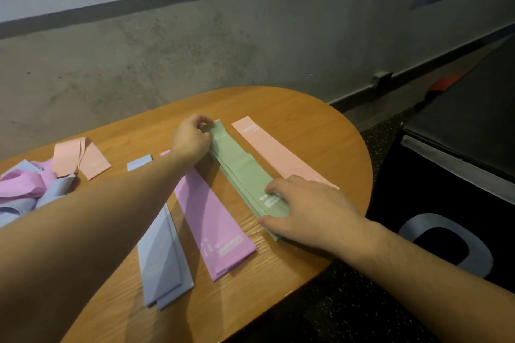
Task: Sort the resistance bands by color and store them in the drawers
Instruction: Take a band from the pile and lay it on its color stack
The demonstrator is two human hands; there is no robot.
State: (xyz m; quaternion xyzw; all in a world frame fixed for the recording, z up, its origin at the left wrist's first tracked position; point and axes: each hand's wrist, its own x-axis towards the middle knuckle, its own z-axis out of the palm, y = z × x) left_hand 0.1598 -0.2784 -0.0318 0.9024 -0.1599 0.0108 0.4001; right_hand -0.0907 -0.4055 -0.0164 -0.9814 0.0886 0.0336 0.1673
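A stack of green bands [242, 167] lies lengthwise on the wooden table [320, 131]. My left hand [191, 139] pinches its far end. My right hand [309, 210] grips its near end, thumb at the side and fingers on top. Right of it lies a flat peach band [274, 149]. Left of it lie purple bands [216, 227] and blue bands [164, 256], partly hidden by my left forearm. At the far left sits a loose heap of purple and blue bands [26, 186] with a folded peach band [80, 160] on it.
The table's rounded edge [369, 175] is close to my right hand. A concrete wall [195, 50] stands right behind the table. A dark box with a grey oval handle [448, 242] sits on the dark speckled floor at the right.
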